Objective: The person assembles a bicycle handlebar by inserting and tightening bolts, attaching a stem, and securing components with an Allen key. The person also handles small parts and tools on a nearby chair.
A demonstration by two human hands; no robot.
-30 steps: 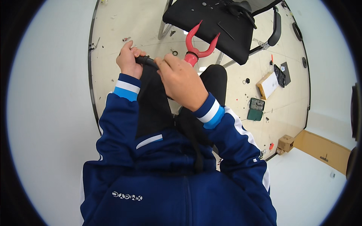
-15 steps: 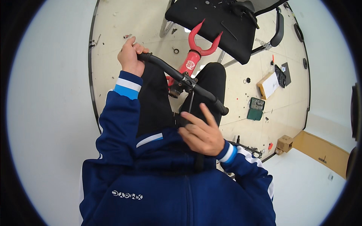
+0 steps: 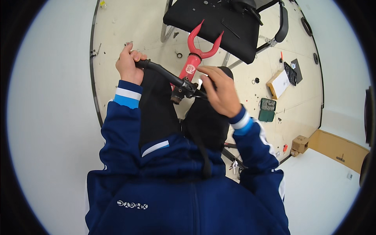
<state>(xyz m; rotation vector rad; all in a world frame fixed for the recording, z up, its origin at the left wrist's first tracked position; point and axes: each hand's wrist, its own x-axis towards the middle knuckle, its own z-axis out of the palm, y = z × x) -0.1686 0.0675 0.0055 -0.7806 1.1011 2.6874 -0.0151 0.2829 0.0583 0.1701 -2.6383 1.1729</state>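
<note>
Black handlebar (image 3: 164,74): a slim tube running from upper left down to the right across the person's lap, fixed at its lower end into a dark clamp-like stem (image 3: 183,91); the stem sits on top of a red bicycle fork (image 3: 196,58), whose short red column rises away from the person and splits into two curved, pointed blades over the pale floor (image 3: 117,31). The assembly is held above the knees, between the two hands, in front of a black office chair (image 3: 219,19). Left hand (image 3: 127,64): closed in a fist around the left end of the handlebar, fingers wrapped over the grip, thumb side up. Right hand (image 3: 219,90): laid over the right part of the bar just beside the stem, fingers partly curled and reaching toward the clamp, touching it; whether it fully grips the bar underneath cannot be told, as the palm hides it. Both sleeves are dark blue with white and light-blue cuffs. On the floor to the right: a flat cardboard box with white face (image 3: 278,83), a small green case (image 3: 267,109) lying open, a small brown carton (image 3: 299,144).
</note>
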